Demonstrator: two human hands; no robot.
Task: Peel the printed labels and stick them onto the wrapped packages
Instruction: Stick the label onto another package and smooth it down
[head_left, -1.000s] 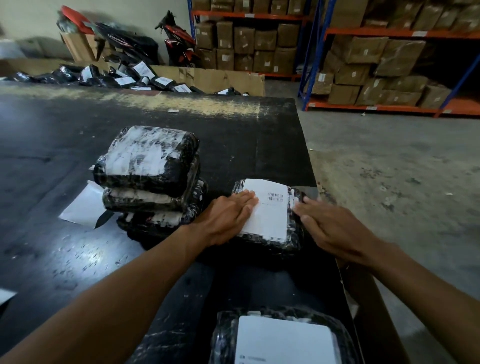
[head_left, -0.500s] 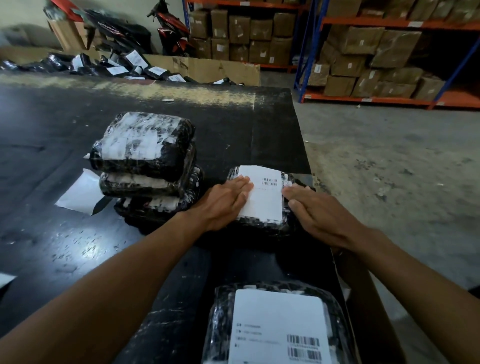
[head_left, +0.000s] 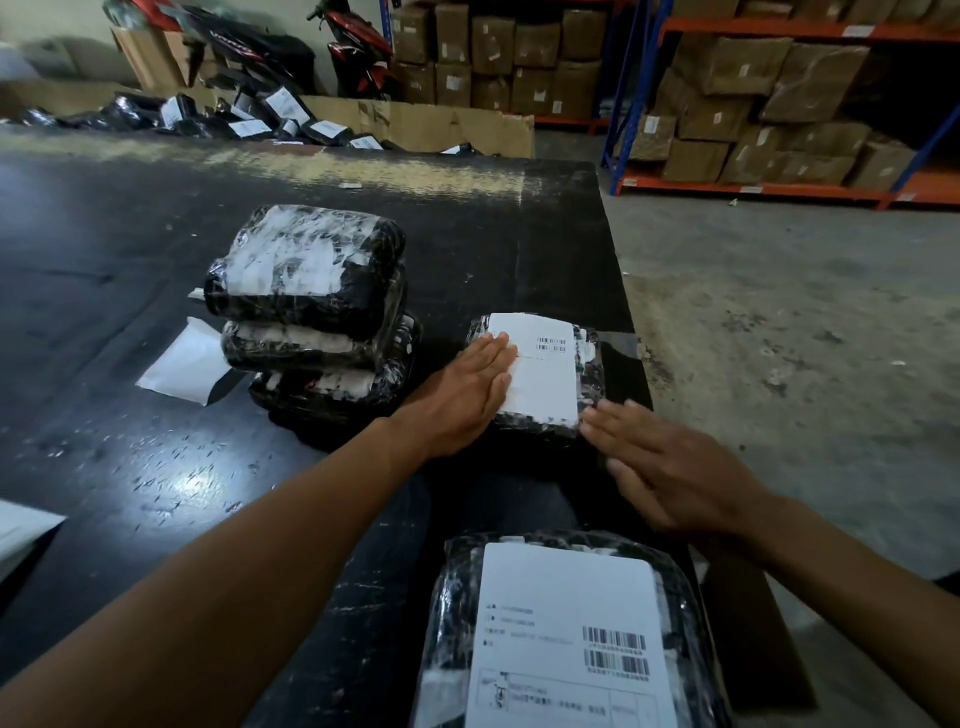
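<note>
- No word or number is sharp enough to read.
- The near label (head_left: 566, 623) on the closest package (head_left: 452, 618) has two barcodes on its right side and lines of small print on its left, all blurred.
- The far label (head_left: 545, 374) on the far package (head_left: 589, 376) has two small barcodes whose digits are illegible.
- The stickers on the shelf boxes (head_left: 810, 78) are too small to read.

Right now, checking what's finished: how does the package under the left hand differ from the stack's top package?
The pressed package bears a smooth white label with barcodes; the stack's top package shows only patchy white, no barcode visible. The pressed package lies alone on the table under the left hand; the stack's top package sits on two others, untouched. Both have shiny black wrap.
</note>
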